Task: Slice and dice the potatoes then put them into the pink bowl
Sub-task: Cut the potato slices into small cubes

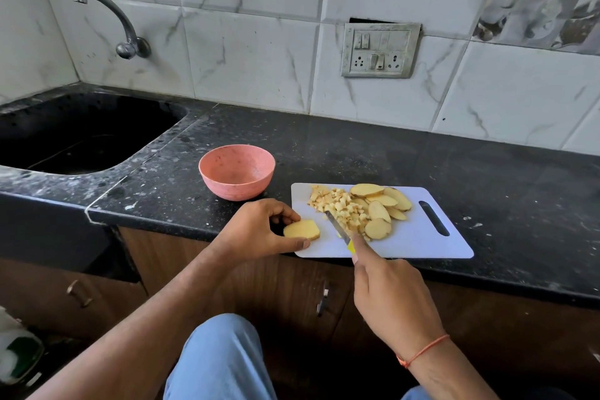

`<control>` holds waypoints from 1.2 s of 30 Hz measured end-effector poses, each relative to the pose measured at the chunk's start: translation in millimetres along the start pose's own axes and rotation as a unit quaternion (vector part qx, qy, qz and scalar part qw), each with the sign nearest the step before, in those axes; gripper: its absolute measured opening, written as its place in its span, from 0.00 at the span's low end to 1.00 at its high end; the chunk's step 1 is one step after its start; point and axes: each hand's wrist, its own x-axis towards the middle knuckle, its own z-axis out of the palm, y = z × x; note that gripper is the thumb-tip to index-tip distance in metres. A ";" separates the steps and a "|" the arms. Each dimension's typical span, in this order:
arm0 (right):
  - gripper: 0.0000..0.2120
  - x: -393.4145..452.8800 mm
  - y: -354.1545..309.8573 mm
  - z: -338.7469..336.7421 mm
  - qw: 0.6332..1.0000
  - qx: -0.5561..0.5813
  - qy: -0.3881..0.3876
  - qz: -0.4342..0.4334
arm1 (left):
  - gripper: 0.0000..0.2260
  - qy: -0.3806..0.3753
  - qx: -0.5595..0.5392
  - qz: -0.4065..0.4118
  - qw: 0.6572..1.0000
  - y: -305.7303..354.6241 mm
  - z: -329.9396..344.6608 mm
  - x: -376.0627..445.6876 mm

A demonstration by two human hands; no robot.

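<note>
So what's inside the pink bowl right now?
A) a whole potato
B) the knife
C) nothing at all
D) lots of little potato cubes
C: the pink bowl shows only its bare inside, while the diced potato and the slices all lie on the white cutting board.

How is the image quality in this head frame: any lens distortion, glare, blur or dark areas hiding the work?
Head view: wide-angle bending curves the counter edge and tile lines; light is soft and even, with no glare on the cutting board; potato slices, diced pile and knife look sharp; the sink interior is too dark to read; the bottom-left corner is blurred.
</note>
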 end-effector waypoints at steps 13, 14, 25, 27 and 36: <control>0.28 14.2 -39.3 8.1 0.994 -0.100 -0.044 -0.019 | 0.19 0.004 -0.008 -0.015 1.000 -0.4 0.9 2.6; 0.28 17.0 -41.4 9.0 0.993 -0.107 -0.050 -0.019 | 0.18 0.004 -0.009 -0.014 1.000 -0.3 0.7 2.9; 0.31 24.4 -39.4 5.8 0.985 -0.135 -0.100 -0.038 | 0.18 0.015 -0.004 -0.010 1.000 1.5 1.6 1.7; 0.31 18.2 -38.5 2.6 0.984 -0.138 -0.103 -0.041 | 0.17 0.011 -0.002 -0.010 1.000 2.7 0.6 1.8; 0.31 -14.7 -21.5 1.7 0.987 -0.112 -0.107 -0.043 | 0.19 -0.002 0.004 -0.016 1.000 6.4 -0.8 1.4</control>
